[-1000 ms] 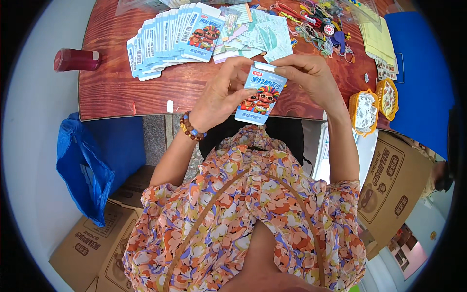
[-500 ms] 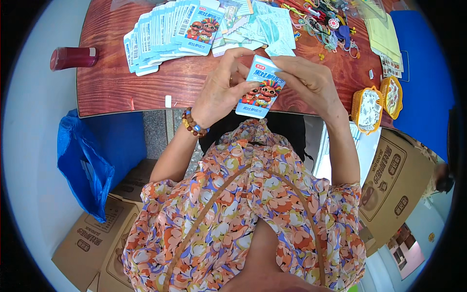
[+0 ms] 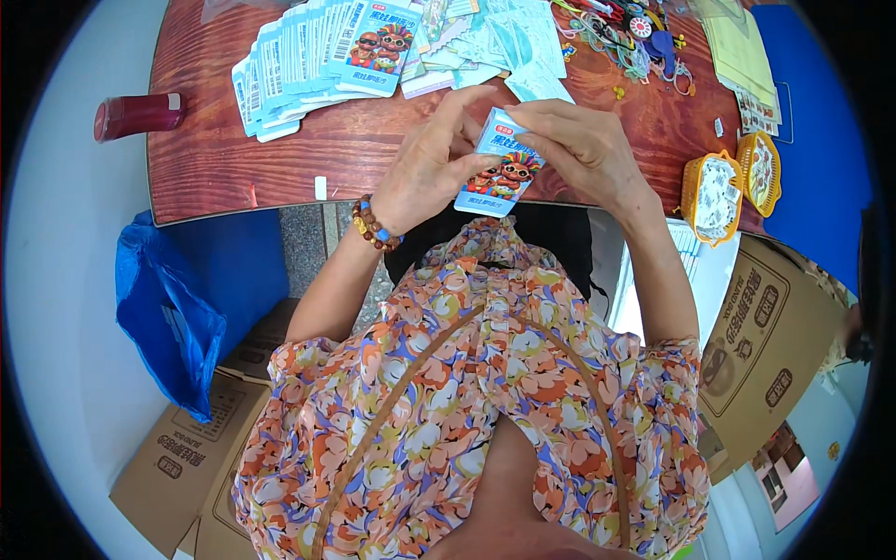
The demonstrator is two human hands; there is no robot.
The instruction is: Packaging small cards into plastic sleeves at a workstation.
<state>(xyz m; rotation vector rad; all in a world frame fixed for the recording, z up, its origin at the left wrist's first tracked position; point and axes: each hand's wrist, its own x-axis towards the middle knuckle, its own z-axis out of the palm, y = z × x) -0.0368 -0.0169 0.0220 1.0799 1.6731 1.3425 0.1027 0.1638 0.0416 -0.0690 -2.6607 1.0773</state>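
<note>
Between both hands, near the table's front edge, I hold a small blue-and-white cardboard box (image 3: pixel 495 194) printed with cartoon figures. My left hand (image 3: pixel 434 168) grips its left side, thumb pressed on the printed front. The fingers of my right hand (image 3: pixel 583 149) pinch at the top end and right edge, hiding that corner. Beyond my left hand lies a fanned stack of matching box cards (image 3: pixel 289 75), with one printed face (image 3: pixel 376 51) turned up on top. Just past my fingertips is a loose pile of pale green and white paper pieces (image 3: pixel 513 47).
Colourful cords and small trinkets (image 3: pixel 635 47) are heaped at the far right, beside yellow papers (image 3: pixel 733 65). Two orange baskets (image 3: pixel 691 201) stand at the table's right edge. A dark red bottle (image 3: pixel 140 117) lies at the left, above a blue bag (image 3: pixel 173 317). Cardboard cartons (image 3: pixel 784 317) flank me.
My right fingers have shifted slightly left along the top of the box, and the box sits a little higher. The view has moved slightly; both hands keep their hold.
</note>
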